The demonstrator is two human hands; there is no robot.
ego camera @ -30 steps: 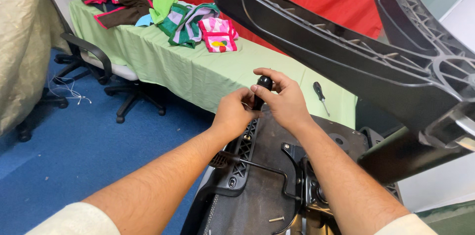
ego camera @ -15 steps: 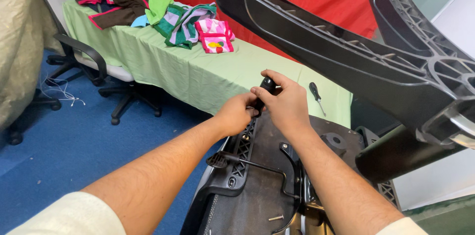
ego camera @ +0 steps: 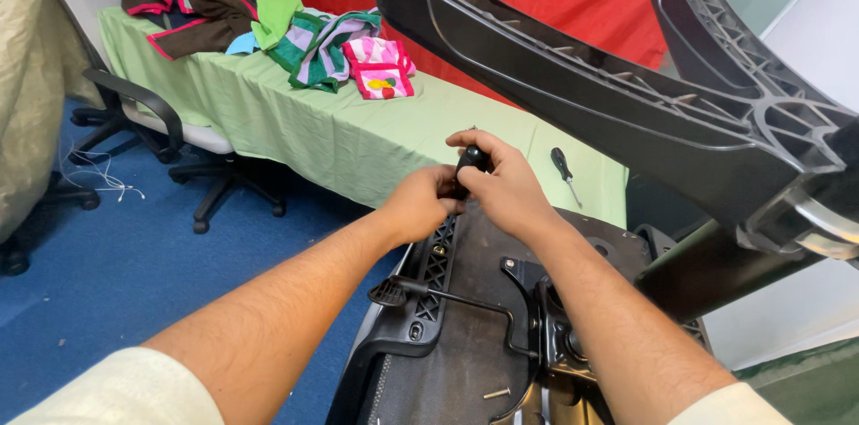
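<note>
An upturned chair seat (ego camera: 465,335) lies underside up, its star base (ego camera: 626,112) looming above, so the fittings are reachable. At the seat's far edge, the right hand (ego camera: 506,188) clenches a black knob (ego camera: 472,159); the left hand (ego camera: 420,203) pinches just beneath it, both forearms stretched forward. A screwdriver (ego camera: 564,170) lies on the table (ego camera: 358,130) beyond the seat.

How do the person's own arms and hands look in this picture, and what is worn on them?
Both forearms are bare and show fine dark hair. The left hand and the right hand are bare too: no gloves, and no ring, watch or bracelet shows. Short sleeves of a pale cream cloth cover the upper arms, one at the lower left edge and one at the lower right edge.
</note>
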